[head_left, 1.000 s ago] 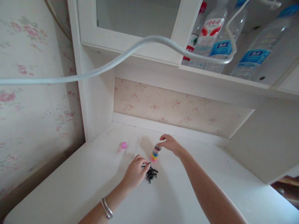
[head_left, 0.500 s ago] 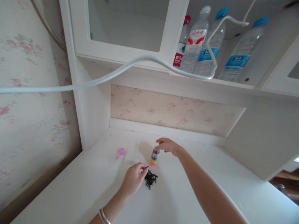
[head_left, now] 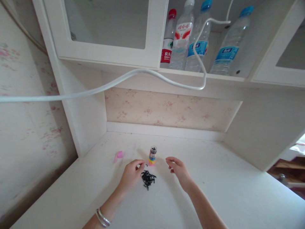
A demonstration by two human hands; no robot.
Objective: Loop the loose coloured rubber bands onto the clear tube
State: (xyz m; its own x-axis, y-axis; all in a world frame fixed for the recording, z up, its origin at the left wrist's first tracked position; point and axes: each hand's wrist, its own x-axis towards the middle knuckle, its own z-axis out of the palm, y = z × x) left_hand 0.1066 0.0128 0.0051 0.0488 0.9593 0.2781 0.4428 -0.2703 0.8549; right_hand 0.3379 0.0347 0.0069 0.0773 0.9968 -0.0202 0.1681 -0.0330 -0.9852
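A small clear jar [head_left: 152, 156] stands upright on the white tabletop, with colored bands in its lower part and black pieces up to its mouth. In front of it lies a loose heap of small black hair ties [head_left: 148, 179]. My left hand [head_left: 133, 171] is pinched shut at the heap's left; a single black hair tie [head_left: 146, 165] shows at its fingertips. To the right of the jar, apart from it, my right hand [head_left: 177, 170] hovers with fingers loosely curved and slightly apart, nothing visible in them.
A pink cap-like piece [head_left: 119, 155] lies left of the jar on the white tabletop [head_left: 219, 190]. Overhead, a white cable [head_left: 133, 73] crosses in front of the cabinet. Several plastic bottles [head_left: 182, 35] stand on the open shelf. White side panels [head_left: 262, 127] bound the tabletop.
My right hand has drawn back from the jar's mouth toward the right and nearer to me. My left hand has lifted slightly off the heap with a hair tie. The camera view has shifted.
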